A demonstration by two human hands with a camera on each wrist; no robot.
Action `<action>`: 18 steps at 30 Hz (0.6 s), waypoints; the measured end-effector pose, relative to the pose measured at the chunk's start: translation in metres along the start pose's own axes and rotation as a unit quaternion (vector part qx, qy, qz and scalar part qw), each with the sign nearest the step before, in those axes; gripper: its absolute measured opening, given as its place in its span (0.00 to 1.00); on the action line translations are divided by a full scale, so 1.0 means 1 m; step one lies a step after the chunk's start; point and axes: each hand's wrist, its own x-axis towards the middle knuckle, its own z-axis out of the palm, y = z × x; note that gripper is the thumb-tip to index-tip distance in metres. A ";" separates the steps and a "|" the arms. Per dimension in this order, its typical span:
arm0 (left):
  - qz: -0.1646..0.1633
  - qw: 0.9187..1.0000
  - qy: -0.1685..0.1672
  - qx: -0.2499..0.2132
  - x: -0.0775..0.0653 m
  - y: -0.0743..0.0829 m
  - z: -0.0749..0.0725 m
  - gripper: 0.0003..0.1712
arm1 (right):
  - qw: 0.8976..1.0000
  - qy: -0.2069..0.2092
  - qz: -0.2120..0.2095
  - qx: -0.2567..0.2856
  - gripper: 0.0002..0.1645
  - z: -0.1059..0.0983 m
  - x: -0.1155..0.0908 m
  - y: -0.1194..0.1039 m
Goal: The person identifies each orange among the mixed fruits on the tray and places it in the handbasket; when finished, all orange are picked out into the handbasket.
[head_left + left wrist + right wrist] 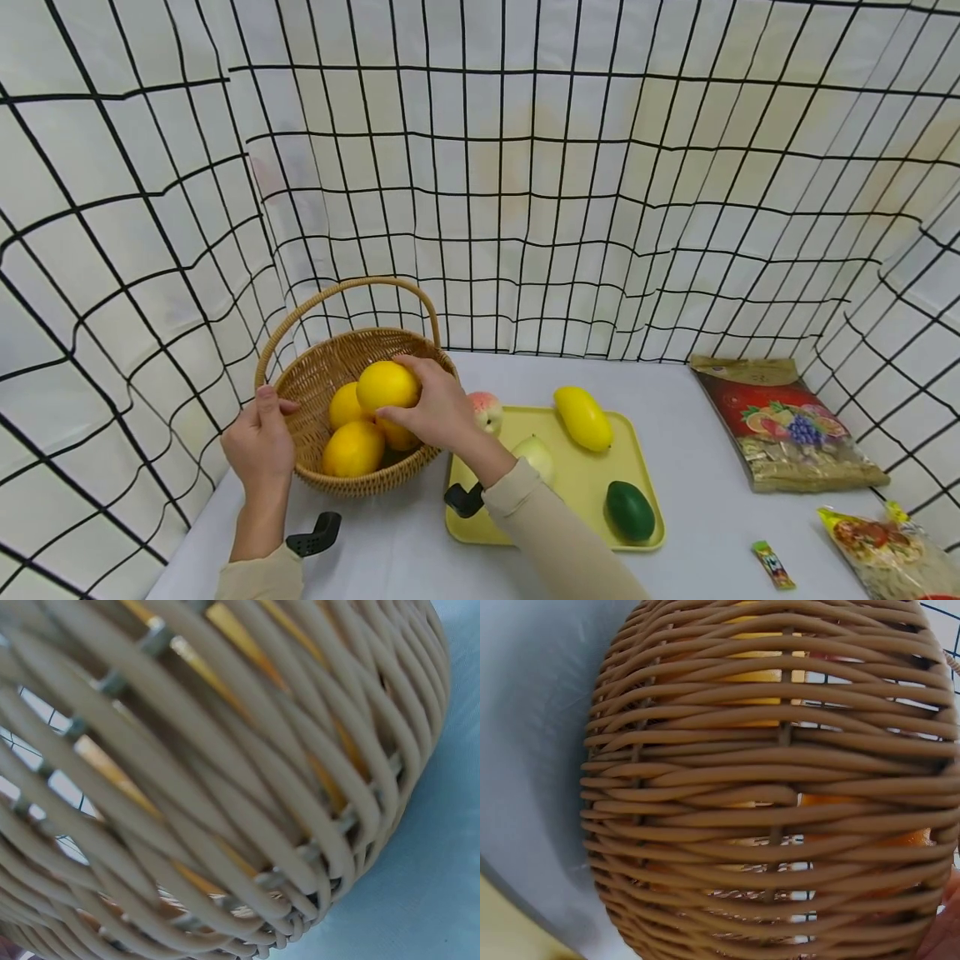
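Observation:
A round wicker basket (375, 483) with a tall arched handle stands at the left, tilted toward me. My left hand (260, 442) grips its left rim near the foot of the handle. Between the thumb and fingers of my right hand (438, 404), a yellow-orange orange (387, 385) is held at the basket's mouth, above other oranges (352, 448) lying inside. Both wrist views mostly show the outer weave, the left wrist view catching the basket wall (225, 750) and the right wrist view its other side (765, 772); fruit colour peeks through the gaps.
Right of the basket lies a yellow tray (577, 500) with a mango (583, 418), a green avocado-like fruit (630, 510), a pale pear (534, 457) and a peach (486, 412) at its edge. Farther right are a large fruit-printed bag (787, 429), a small packet (772, 565) and a clear food bag (892, 554).

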 end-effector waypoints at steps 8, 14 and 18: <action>-0.005 1.000 0.001 -0.001 -0.001 0.000 0.001 0.39 | 0.998 -0.053 0.030 -0.036 0.46 0.002 0.009 -0.007; -0.004 1.000 0.002 0.004 -0.001 0.002 0.000 0.38 | 0.996 -0.064 0.039 -0.040 0.46 0.006 0.012 -0.009; 0.007 1.000 0.001 0.004 -0.002 0.003 0.001 0.38 | 0.996 -0.071 0.042 -0.036 0.46 0.006 0.012 -0.007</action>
